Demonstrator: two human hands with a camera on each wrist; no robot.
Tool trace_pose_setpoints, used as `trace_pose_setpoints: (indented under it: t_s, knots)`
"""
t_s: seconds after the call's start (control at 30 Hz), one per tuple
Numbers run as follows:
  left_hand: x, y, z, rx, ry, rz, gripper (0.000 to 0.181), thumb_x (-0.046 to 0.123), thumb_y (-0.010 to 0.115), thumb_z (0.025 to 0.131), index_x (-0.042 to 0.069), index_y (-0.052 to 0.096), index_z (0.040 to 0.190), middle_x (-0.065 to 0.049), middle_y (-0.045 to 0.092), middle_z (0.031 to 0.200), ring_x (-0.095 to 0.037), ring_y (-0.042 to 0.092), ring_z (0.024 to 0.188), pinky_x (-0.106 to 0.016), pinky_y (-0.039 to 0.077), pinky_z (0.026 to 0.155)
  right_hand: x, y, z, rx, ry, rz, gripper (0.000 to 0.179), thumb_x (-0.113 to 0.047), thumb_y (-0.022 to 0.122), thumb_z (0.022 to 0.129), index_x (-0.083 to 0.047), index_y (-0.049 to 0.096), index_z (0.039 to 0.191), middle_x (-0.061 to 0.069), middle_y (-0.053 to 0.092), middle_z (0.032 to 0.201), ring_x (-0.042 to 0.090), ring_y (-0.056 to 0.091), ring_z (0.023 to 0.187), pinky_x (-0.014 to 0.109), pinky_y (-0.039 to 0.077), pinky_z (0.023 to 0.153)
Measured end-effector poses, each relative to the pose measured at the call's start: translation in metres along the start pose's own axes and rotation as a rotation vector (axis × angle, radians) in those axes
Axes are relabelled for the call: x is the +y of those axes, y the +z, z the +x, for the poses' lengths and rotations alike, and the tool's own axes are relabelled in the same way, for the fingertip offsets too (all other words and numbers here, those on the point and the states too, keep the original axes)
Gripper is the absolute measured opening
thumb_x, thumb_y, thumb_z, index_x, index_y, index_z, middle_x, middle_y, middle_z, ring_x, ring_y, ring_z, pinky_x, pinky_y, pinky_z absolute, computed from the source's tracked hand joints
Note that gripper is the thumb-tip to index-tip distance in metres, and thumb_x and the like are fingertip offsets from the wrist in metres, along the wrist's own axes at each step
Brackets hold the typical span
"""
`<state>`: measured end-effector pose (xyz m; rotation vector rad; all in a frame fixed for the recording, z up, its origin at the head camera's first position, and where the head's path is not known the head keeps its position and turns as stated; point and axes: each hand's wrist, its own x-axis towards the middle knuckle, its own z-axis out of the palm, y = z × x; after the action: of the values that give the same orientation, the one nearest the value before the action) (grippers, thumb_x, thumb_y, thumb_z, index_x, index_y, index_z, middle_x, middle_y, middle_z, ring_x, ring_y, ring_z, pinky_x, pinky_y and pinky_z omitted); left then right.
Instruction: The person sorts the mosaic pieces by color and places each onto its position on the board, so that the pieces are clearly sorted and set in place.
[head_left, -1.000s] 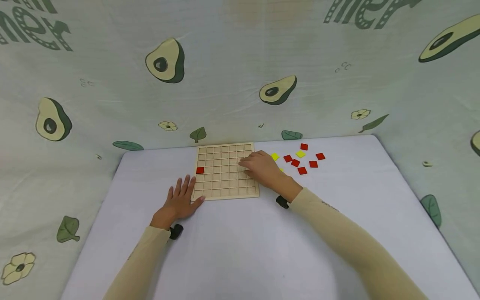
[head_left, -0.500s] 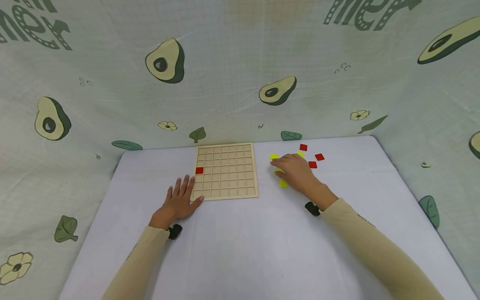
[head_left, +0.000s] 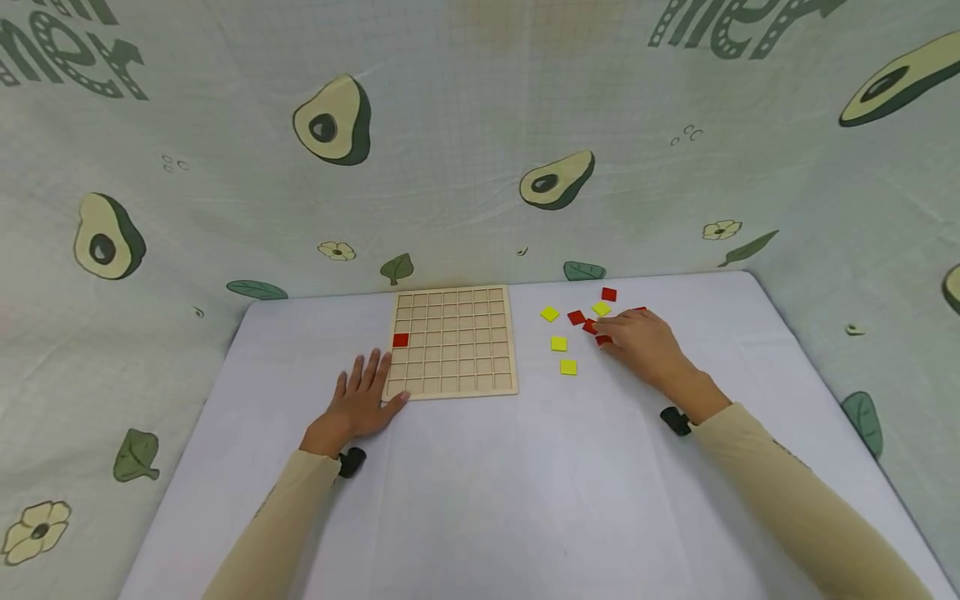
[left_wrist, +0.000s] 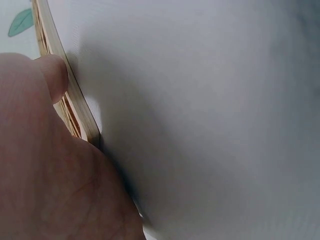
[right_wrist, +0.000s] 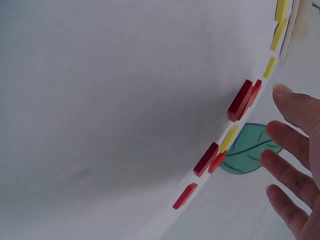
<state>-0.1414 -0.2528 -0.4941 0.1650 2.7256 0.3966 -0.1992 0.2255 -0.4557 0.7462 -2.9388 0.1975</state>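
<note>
Fingers spread, my left hand [head_left: 358,408] rests at the lower left corner of a light wooden grid board [head_left: 453,342], its thumb over the corner. In the left wrist view, that hand [left_wrist: 45,165] lies against the board's edge [left_wrist: 82,107]. A red square tile [head_left: 401,340] sits in a cell of the left column. Over the loose red tiles [head_left: 576,317] hovers my right hand [head_left: 648,346], partly covering some. In the right wrist view, its fingers are slightly bent and apart, with nothing between them. Yellow tiles [head_left: 558,343] lie between the board and this hand.
A white table [head_left: 480,500] carries the board and tiles. Behind it hangs a pale cloth [head_left: 450,167] printed with avocados and leaves. A dark wrist camera [head_left: 675,421] sits on the right wrist, another dark camera [head_left: 351,462] on the left.
My right hand has moved right from the board, across the yellow tiles, to the red ones. The left hand and the red tile on the board have stayed put.
</note>
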Motion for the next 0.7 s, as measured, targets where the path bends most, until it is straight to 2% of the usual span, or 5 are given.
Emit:
trace_pose_setpoints:
  t_s: [0.13, 0.37, 0.7]
  knots:
    - [-0.001, 0.001, 0.001, 0.008, 0.002, -0.004, 0.091, 0.052, 0.048, 0.108, 0.003, 0.002, 0.169, -0.022, -0.006, 0.176, -0.047, -0.011, 0.161, -0.067, -0.008, 0.126, 0.009, -0.001, -0.005, -0.032, -0.019, -0.030, 0.040, -0.010, 0.084, 0.091, -0.004, 0.075, 0.130, 0.017, 0.075, 0.128, 0.038, 0.066, 0.124, 0.059, 0.049, 0.108]
    - [-0.001, 0.000, 0.001, 0.009, 0.004, -0.006, 0.090, 0.052, 0.048, 0.108, 0.004, 0.002, 0.170, -0.022, -0.006, 0.177, -0.046, -0.011, 0.161, -0.067, -0.007, 0.126, 0.018, 0.002, -0.009, -0.030, -0.090, -0.043, 0.042, -0.010, 0.086, 0.089, -0.003, 0.075, 0.129, 0.016, 0.076, 0.127, 0.039, 0.067, 0.121, 0.058, 0.050, 0.107]
    - [0.000, -0.001, -0.001, -0.003, 0.002, -0.023, 0.090, 0.052, 0.047, 0.108, 0.004, 0.001, 0.170, -0.021, -0.008, 0.177, -0.045, -0.013, 0.161, -0.066, -0.009, 0.126, 0.021, 0.007, -0.007, -0.063, -0.120, -0.035, 0.043, -0.010, 0.085, 0.089, -0.001, 0.074, 0.130, 0.016, 0.076, 0.126, 0.038, 0.068, 0.121, 0.056, 0.051, 0.106]
